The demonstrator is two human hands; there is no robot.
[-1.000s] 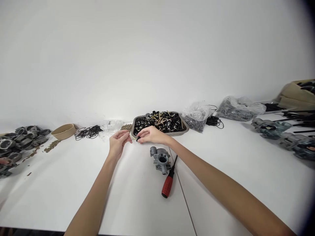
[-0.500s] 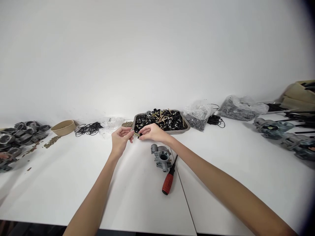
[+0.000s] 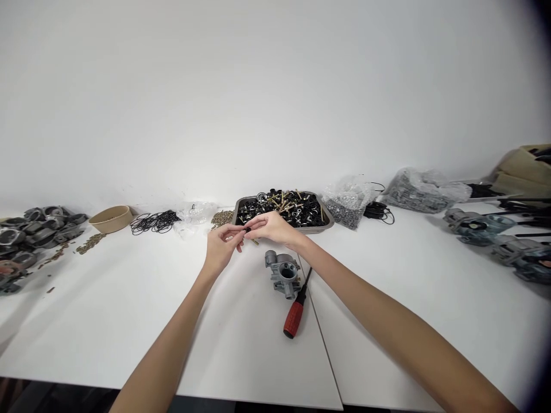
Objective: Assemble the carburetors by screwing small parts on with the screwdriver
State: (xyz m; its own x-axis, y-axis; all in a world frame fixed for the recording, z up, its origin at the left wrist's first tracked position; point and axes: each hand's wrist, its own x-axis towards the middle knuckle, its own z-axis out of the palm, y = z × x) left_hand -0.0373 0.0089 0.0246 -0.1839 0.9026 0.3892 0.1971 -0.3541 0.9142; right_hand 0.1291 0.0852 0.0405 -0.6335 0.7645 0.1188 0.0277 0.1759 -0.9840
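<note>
My left hand and my right hand meet in front of the metal tray, fingertips pinched. Between them is a small black part, too small to identify and gripped from both sides. A thin brass-coloured pin shows just below the fingertips; I cannot tell whether it is held or lying on the table. Nearer me sits a grey metal carburetor, its round bore facing up toward me. Beside it lies a screwdriver with a red and black handle, its shaft pointing away.
Small black and brass parts fill the tray. To the left are black rings, a tan bowl and a heap of grey castings. Bags of parts and more carburetors stand right. A co-worker's hand shows far left.
My left hand has shifted right, closer to my right hand. The brass pin, between my hands before, now shows below the fingertips, and a black part is between them.
</note>
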